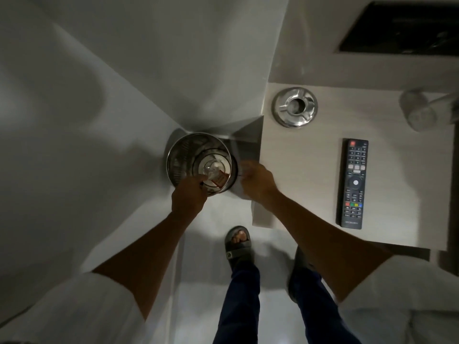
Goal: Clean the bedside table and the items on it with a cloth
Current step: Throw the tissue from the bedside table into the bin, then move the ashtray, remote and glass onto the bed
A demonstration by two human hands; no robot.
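The light wood bedside table (305, 155) fills the right side. On it lie a round metal ashtray (294, 106) and a black remote (352, 183). A shiny metal waste bin (201, 166) stands on the floor in the corner, against the table's left side. Inside it lie a clear item and a red-brown packet (219, 180). My left hand (189, 196) reaches over the bin's near rim with fingers curled; whether it grips anything is unclear. My right hand (257, 182) is blurred between the bin and the table's left edge, and its contents are unreadable. No cloth shows.
A blurred pale cylindrical object (417, 109) stands at the table's far right. A black panel (402, 28) sits on the wall above. White walls meet in the corner behind the bin. My feet in dark sandals (237, 244) stand on the pale floor.
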